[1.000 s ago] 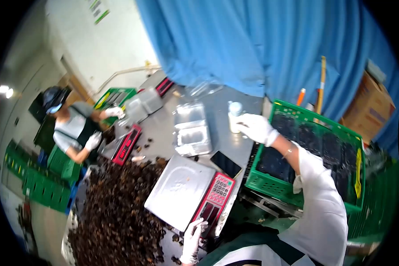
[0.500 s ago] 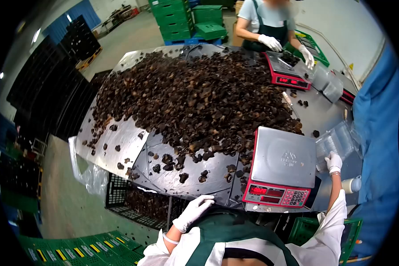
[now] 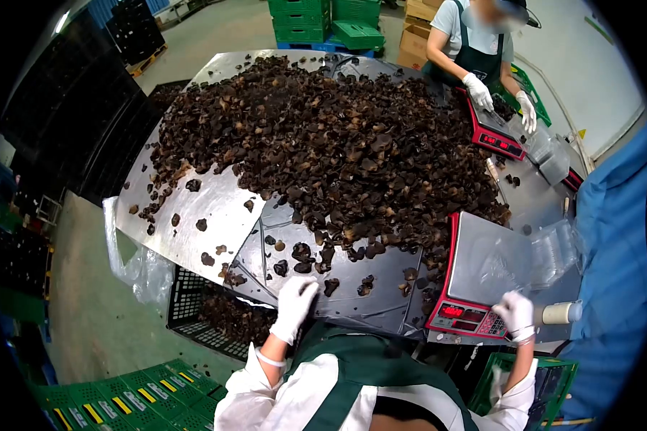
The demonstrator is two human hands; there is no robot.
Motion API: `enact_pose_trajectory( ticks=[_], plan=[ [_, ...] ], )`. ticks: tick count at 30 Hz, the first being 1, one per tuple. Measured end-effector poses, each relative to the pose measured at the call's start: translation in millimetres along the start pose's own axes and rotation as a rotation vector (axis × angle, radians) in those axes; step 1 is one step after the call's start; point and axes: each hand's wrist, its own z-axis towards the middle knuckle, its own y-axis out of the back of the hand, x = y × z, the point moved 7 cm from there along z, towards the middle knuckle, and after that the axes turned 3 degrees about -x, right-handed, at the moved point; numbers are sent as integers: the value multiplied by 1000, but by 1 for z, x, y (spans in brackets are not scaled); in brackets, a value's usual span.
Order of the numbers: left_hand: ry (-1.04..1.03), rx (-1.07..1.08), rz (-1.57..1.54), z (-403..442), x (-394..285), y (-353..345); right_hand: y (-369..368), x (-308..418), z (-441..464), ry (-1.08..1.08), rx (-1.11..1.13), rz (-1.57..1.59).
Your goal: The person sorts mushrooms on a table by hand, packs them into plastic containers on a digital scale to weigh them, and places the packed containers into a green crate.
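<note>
My left hand (image 3: 293, 309), in a white glove, is over the table's front edge beside scattered dark, mushroom-like pieces (image 3: 302, 252). Its fingers are extended and hold nothing. At the right, my gloved right hand (image 3: 516, 314) has curled fingers at the near edge of a faint, blurred clear plastic tray (image 3: 500, 270). That tray is over the metal plate of a red scale (image 3: 470, 248), close to the keypad. Clear trays (image 3: 552, 255) lie right of the scale. A white bottle (image 3: 561, 313) lies on its side near my right hand.
A large dark heap (image 3: 338, 144) covers much of the table (image 3: 194, 233). Across it, a co-worker's gloved hands (image 3: 478, 91) are by another red scale (image 3: 497, 142). A black crate (image 3: 187, 305) is below the front edge; green crates (image 3: 129, 399) stand lower left.
My right hand has moved from the clear trays toward the scale's keypad, and a clear tray now shows over the scale. My left hand has moved slightly left and forward. The view has shifted.
</note>
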Motion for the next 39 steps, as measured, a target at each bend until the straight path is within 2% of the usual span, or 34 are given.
enact_pose_trajectory(
  ticks=[2, 3, 4, 6, 8, 10, 11, 13, 14, 16, 18, 19, 20, 23, 24, 26, 28, 29, 30, 32, 33, 34, 36, 37, 38, 39],
  plan=[
    [-21, -117, 65, 28, 16, 21, -13, 13, -10, -161, 115, 157],
    [-99, -166, 134, 42, 24, 24, 1, 37, -8, 13, -49, 3],
    [-177, -214, 204, 55, 27, 27, 15, 57, -3, -45, -130, -7],
    [-221, -123, 396, 82, 20, 18, 20, 86, 9, -166, -238, 205],
    [-284, 54, 449, 97, 38, -7, 4, 136, 36, -126, -173, 355],
    [-342, 16, 439, 102, 36, -11, -33, 191, 64, 123, -197, 412],
    [-333, -15, 351, 102, 38, -7, -57, 215, 78, 187, -169, 473],
    [-292, -78, 180, 98, 40, 16, -110, 251, 104, 158, -75, 635],
    [-162, -44, 30, 95, 42, 32, -141, 265, 118, 169, -39, 711],
    [-24, -77, -100, 85, 62, 62, -195, 288, 141, 51, 94, 508],
    [12, -124, -5, 75, 94, 77, -222, 308, 153, 68, -63, 350],
    [112, -77, -5, 73, 100, 82, -227, 317, 156, 140, -103, 312],
    [131, -75, -64, 71, 104, 86, -233, 315, 157, 115, -101, 338],
    [184, -57, -22, 60, 112, 118, -246, 286, 155, -60, 140, 730],
    [100, -68, 119, 53, 106, 135, -247, 274, 147, -151, 257, 894],
    [57, 3, 323, 40, 115, 153, -243, 256, 123, -372, 435, 1409],
    [-32, -95, 450, 33, 81, 162, -225, 248, 104, -440, 471, 1796],
    [-101, -133, 423, 38, 59, 158, -212, 250, 99, -500, 433, 1865],
    [-105, -143, 341, 41, 45, 147, -213, 250, 97, -509, 428, 1868],
    [-200, -33, 245, 52, 23, 109, -221, 248, 96, -622, 456, 1705],
    [-303, -7, 250, 56, 17, 86, -232, 249, 97, -625, 424, 1600],
    [-406, 19, 257, 57, 14, 62, -243, 253, 100, -516, 424, 1490],
    [-410, 182, 355, 60, 19, 22, -246, 270, 101, -161, 292, 1014],
    [-401, 251, 417, 60, 32, 4, -224, 285, 100, -37, 210, 761],
    [-368, 234, 459, 63, 38, -3, -217, 295, 95, 22, 161, 669],
    [-304, 185, 358, 64, 45, -2, -228, 296, 89, 68, 179, 581]
  ],
)
